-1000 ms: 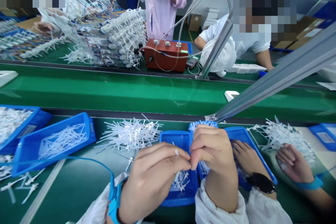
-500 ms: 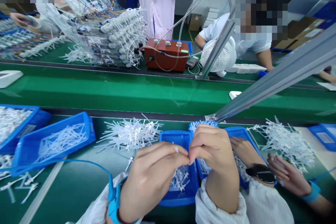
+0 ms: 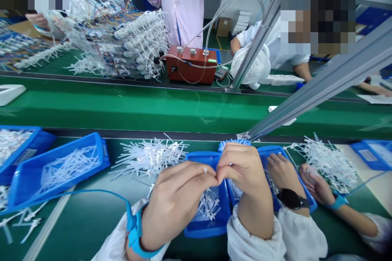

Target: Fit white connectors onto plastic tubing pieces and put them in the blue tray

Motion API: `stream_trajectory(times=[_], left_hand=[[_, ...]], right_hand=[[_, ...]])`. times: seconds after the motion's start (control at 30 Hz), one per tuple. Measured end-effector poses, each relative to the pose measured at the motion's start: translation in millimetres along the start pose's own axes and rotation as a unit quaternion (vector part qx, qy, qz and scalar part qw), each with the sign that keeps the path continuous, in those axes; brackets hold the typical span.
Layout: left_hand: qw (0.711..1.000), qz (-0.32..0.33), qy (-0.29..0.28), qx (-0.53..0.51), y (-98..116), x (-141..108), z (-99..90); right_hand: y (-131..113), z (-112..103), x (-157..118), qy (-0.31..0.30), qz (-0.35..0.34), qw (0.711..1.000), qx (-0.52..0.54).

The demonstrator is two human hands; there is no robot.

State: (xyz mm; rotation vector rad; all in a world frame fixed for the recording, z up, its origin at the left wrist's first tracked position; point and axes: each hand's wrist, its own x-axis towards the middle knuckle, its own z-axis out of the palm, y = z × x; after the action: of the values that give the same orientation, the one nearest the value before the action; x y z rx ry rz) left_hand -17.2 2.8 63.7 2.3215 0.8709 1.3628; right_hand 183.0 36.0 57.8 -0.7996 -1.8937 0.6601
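Observation:
My left hand (image 3: 179, 197) and my right hand (image 3: 243, 169) meet fingertip to fingertip above a blue bin (image 3: 211, 228) of small white plastic fittings (image 3: 210, 208). Both are closed in a pinch, and whatever they grip is hidden by the fingers. A blue strap (image 3: 137, 236) with a blue cord circles my left wrist. Behind my left hand lies a heap of white fittings with clear tubes (image 3: 151, 157). Partly hidden by my right hand is a second narrow blue bin (image 3: 229, 191) with pale pieces.
At right, a co-worker's hands (image 3: 284, 175) work over another blue bin (image 3: 312, 204), beside a heap of white fittings (image 3: 327, 167). Blue bins (image 3: 92, 167) stand at left. A green conveyor (image 3: 137, 108) crosses behind; a metal post (image 3: 306, 89) slants over it.
My hands keep the same pinch, barely shifted. The co-worker's left hand reaches farther into the bin at right, and their other hand has moved left. The camera view has shifted slightly.

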Motion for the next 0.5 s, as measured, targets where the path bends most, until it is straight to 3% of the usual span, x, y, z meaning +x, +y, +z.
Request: stream_trajectory(times=[0.17,0.33,0.5], left_hand=[[0.999,0.02,0.001,-0.036,4.1,1.6,-5.8],[0.997,0.004,0.012,-0.082,9.3,2.9,-10.7],[0.996,-0.003,0.015,-0.088,9.0,2.4,-12.7]], right_hand=[[0.4,5.3,0.2,0.022,-0.025,0.999,0.039],[-1.2,9.6,-1.0,0.013,-0.035,0.999,0.021],[-3.6,14.5,1.7,0.047,-0.053,0.996,0.046]])
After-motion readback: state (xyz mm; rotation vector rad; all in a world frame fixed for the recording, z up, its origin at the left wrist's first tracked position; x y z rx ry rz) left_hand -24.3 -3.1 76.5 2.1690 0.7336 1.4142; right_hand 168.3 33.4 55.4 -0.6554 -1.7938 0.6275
